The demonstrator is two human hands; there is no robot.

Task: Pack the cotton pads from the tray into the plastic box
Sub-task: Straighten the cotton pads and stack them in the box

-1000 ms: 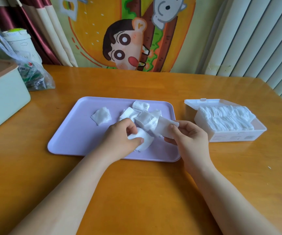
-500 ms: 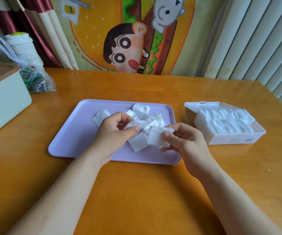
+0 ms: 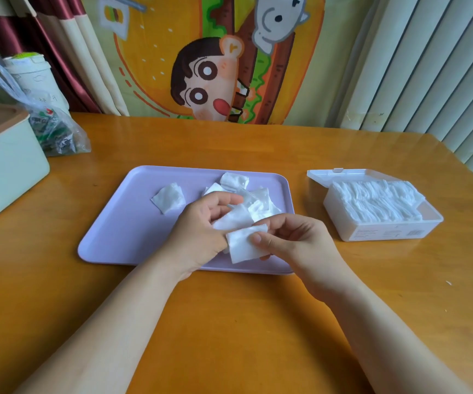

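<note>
Whereas a second ago the hands worked apart, left hand [image 3: 201, 226] and right hand [image 3: 300, 243] now meet over the tray's [image 3: 110, 240] near edge, with their pads overlapping. Left fingers [image 3: 223, 198] curl round one cotton pad [image 3: 233, 218]; right thumb and fingers [image 3: 283, 222] pinch a second pad [image 3: 243, 247]. Likely stacking a bundle before carrying it right to the plastic box [image 3: 383, 233], which is already mostly full. The pads are thin, soft white squares. A loose pile [image 3: 260, 201] remains at the tray's far side, and a lone pad [image 3: 169, 198] lies to its left.

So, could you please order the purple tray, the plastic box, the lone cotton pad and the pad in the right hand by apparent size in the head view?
1. purple tray
2. plastic box
3. lone cotton pad and held pad: alike; the held one is nearer, so unranked.
</note>
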